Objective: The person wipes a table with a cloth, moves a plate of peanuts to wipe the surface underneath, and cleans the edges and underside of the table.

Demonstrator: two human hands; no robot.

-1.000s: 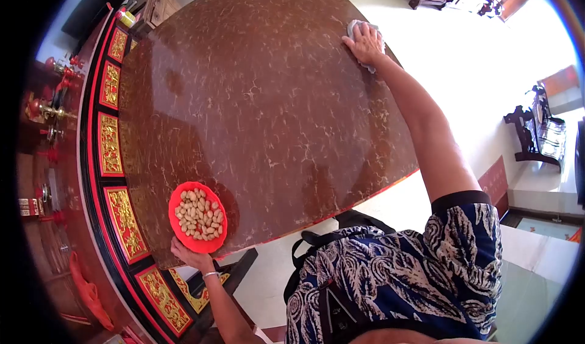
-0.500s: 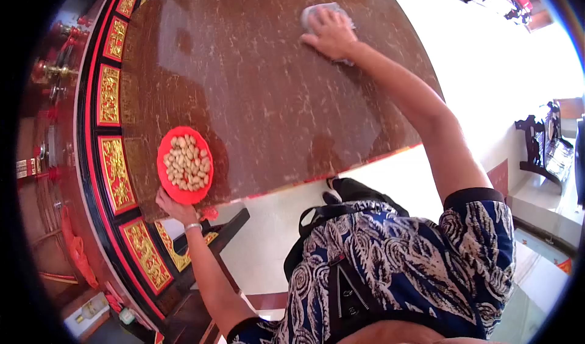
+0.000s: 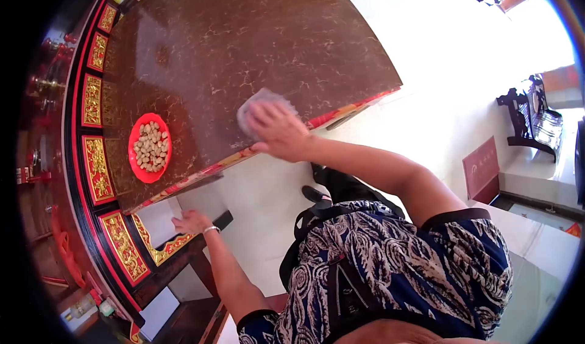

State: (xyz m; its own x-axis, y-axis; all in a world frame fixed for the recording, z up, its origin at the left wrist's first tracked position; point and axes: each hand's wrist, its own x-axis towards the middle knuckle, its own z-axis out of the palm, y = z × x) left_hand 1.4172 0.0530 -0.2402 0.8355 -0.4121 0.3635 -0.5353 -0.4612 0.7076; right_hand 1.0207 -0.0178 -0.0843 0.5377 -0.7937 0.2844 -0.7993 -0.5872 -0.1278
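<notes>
My right hand (image 3: 279, 129) presses a pale, crumpled cloth (image 3: 248, 113) with its palm and fingers at the near edge of the brown marbled table (image 3: 256, 45). The cloth lies partly beneath the hand and is slightly blurred. A red scalloped bowl (image 3: 133, 161) holding peanuts in their shells (image 3: 151, 149) stands on the table at the left. Below that corner, off the tabletop, my left hand (image 3: 192, 222) hangs in the air with its fingers apart and nothing in them. A bracelet circles the left wrist.
A black, red and gold carved cabinet (image 3: 92, 100) runs along the table's left side. Red and gold trim (image 3: 341, 111) follows the table's near edge. A dark carved wooden chair (image 3: 536, 121) stands at the right, across the pale floor (image 3: 432, 121).
My right hand has drawn the cloth from the far right toward me, to the near edge. My left hand has let go of the bowl and dropped below the tabletop. The view has shifted.
</notes>
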